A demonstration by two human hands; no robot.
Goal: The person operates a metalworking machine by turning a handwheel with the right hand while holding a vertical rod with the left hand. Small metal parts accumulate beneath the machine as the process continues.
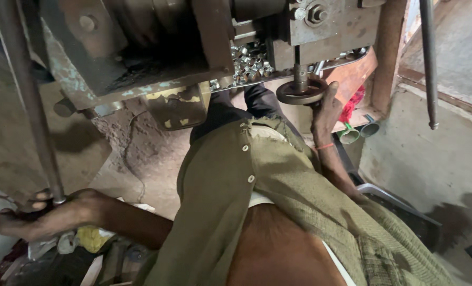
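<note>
The view looks down past the person's olive green shirt (230, 201) onto a rough, dusty concrete floor (140, 153) in a cramped workshop. A plastered wall (432, 153) stands at the right, stained dark near its foot. Overhead hangs a heavy, worn metal machine (114, 47) with flaking greenish paint, large bolts and a rust-brown frame post (389, 47) at its right side.

A metal tray (347, 58) runs along the underside of the machine. It holds a heap of small shiny metal pieces (249, 61), piled mostly near the middle of the picture. Below the tray at the right, two small cups (358, 131), one green-rimmed and one grey, sit side by side on a ledge (363, 114), next to something red (352, 103); what they hold cannot be made out.

The right hand (326, 103) is raised under the machine and closed around the rim of a small round handwheel (301, 91) on a vertical spindle. A thin orange band (324, 146) circles that wrist.

The left hand (32, 217) is low at the left edge, its fingers wrapped around the lower end of a long steel lever bar (27, 95) that slants up to the top of the picture. Yellow cloth and cluttered scraps (90, 238) lie just beneath this hand. Another thin rod (429, 63) hangs free at the right.
</note>
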